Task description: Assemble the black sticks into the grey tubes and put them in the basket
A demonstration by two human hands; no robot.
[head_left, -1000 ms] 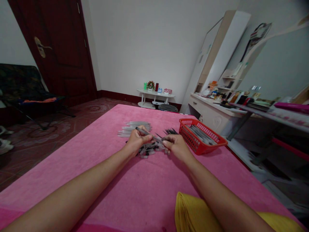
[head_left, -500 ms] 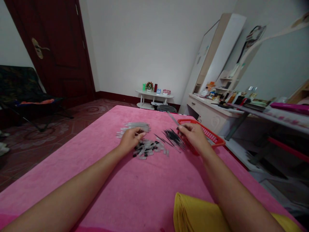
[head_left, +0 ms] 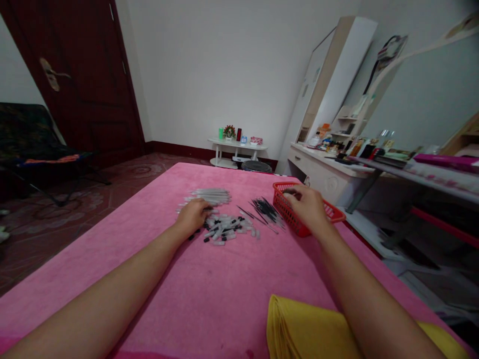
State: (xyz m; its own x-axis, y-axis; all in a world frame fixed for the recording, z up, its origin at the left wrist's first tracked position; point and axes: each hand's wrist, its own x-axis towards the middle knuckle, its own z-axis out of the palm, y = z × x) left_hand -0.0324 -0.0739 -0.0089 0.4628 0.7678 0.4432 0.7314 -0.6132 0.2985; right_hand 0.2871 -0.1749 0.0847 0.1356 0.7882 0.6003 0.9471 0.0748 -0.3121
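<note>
My left hand [head_left: 192, 215] lies on the pink cloth [head_left: 209, 299] with its fingers curled at the near edge of a row of clear pen barrels [head_left: 210, 195]. What those fingers grip is hidden. Just right of it lies a heap of small clear and black caps [head_left: 228, 230], then a fan of thin black refills [head_left: 264, 208]. My right hand [head_left: 306, 205] hangs over the near rim of the red basket [head_left: 289, 212]. Its fingers are bent down and pressed together, and what they hold I cannot make out.
A folded yellow cloth [head_left: 299, 329] lies at the near edge by my right arm. Right of the pink surface stands a dresser [head_left: 329, 174] crowded with bottles. A small white table [head_left: 239, 149] stands at the far wall, and a dark chair [head_left: 33, 149] at the left by the door.
My hands have parted from over the caps. The right carried a pen to the red basket and has dropped low over it. The left has moved to the clear barrels.
</note>
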